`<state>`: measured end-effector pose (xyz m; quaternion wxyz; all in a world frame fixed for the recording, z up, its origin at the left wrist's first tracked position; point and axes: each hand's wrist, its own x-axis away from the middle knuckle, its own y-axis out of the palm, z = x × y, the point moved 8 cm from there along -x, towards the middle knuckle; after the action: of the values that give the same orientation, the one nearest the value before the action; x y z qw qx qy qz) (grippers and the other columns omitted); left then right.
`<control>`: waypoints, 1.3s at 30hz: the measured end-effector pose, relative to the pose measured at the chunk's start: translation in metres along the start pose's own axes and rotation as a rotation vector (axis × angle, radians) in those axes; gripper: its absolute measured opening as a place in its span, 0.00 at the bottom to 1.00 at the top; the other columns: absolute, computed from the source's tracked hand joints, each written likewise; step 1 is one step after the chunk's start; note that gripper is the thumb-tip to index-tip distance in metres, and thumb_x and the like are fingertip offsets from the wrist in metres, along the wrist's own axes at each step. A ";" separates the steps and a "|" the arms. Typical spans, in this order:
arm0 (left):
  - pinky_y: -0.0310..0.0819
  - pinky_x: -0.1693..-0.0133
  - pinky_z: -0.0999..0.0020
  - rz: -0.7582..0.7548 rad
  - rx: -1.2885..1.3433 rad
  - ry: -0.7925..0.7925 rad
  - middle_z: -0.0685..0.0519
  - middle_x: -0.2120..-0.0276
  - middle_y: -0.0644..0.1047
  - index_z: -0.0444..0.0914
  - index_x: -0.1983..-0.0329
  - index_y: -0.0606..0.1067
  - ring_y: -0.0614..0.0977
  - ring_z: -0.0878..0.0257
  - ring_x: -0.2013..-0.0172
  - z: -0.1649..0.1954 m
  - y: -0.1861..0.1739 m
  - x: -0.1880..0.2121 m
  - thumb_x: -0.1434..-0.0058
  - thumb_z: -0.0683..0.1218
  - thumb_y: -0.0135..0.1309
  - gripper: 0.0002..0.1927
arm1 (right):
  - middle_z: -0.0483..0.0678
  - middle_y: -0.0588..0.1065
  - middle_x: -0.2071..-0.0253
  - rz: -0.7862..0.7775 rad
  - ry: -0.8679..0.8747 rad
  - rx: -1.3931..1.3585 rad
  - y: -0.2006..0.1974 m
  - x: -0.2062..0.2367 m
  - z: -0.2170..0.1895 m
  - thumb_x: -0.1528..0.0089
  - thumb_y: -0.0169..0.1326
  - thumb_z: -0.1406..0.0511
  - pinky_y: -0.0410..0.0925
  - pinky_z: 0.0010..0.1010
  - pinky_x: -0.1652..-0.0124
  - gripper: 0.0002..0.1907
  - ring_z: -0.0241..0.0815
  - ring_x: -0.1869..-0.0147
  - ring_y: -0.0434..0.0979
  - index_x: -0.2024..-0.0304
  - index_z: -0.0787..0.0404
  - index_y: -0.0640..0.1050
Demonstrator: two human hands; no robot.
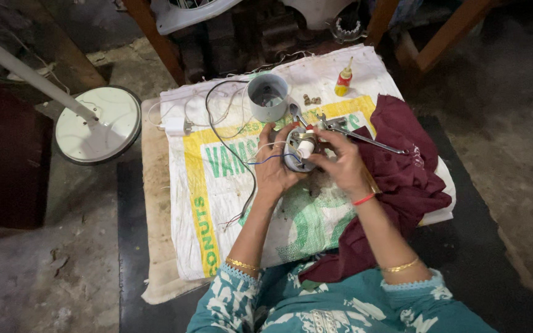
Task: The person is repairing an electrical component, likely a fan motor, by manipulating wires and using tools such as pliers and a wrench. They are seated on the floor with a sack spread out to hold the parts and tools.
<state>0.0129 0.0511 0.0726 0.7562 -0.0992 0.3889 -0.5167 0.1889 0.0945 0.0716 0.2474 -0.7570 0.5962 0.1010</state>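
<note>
My left hand (274,168) cups a small round metal motor (298,154) from the left and below. My right hand (340,161) grips the same motor from the right, thumb and fingers at a white cylindrical part (306,148) on its top. Thin white and blue wires (266,159) run off the motor to the left over my left hand. Both hands hover over a white printed sack (217,185) spread on a low table.
A grey plastic cup-shaped housing (268,96), a black cable (229,123), pliers (353,131), a small yellow glue bottle (343,80), and small screws (311,99) lie on the sack. A maroon cloth (402,179) lies at right. A white round fan base with pole (99,123) stands at left.
</note>
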 end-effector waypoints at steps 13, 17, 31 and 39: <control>0.50 0.30 0.49 0.446 0.193 -0.415 0.29 0.29 0.55 0.26 0.26 0.46 0.57 0.38 0.28 -0.001 0.018 0.070 0.63 0.58 0.80 0.73 | 0.60 0.76 0.50 0.084 -0.107 0.570 -0.008 0.010 0.047 0.30 0.49 0.62 0.65 0.48 0.42 0.15 0.61 0.42 0.72 0.48 0.67 0.77; 0.57 0.32 0.55 0.543 0.450 -0.500 0.34 0.33 0.62 0.27 0.26 0.49 0.66 0.46 0.33 -0.012 0.028 0.069 0.64 0.54 0.79 0.70 | 0.60 0.72 0.50 0.081 -0.286 0.818 0.020 0.030 0.029 0.40 0.48 0.69 0.60 0.51 0.34 0.15 0.61 0.39 0.69 0.51 0.70 0.74; 0.77 0.43 0.59 0.324 0.691 -0.426 0.41 0.47 0.76 0.33 0.29 0.62 0.80 0.52 0.47 -0.075 0.013 0.029 0.72 0.37 0.74 0.61 | 0.62 0.71 0.49 0.035 -0.214 0.754 0.024 0.028 0.018 0.47 0.50 0.74 0.59 0.52 0.38 0.26 0.63 0.40 0.68 0.45 0.70 0.70; 0.86 0.66 0.55 -0.312 1.055 -0.391 0.48 0.43 0.74 0.35 0.29 0.60 0.84 0.49 0.57 -0.096 0.006 -0.057 0.72 0.29 0.56 0.58 | 0.63 0.73 0.53 0.085 -0.213 0.711 0.023 0.029 0.020 0.35 0.50 0.70 0.61 0.52 0.44 0.18 0.63 0.44 0.69 0.43 0.70 0.69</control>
<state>-0.0591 0.1273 0.0320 0.6761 0.1410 -0.0870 -0.7180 0.1777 0.0758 0.0352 0.5511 -0.5837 0.5958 -0.0240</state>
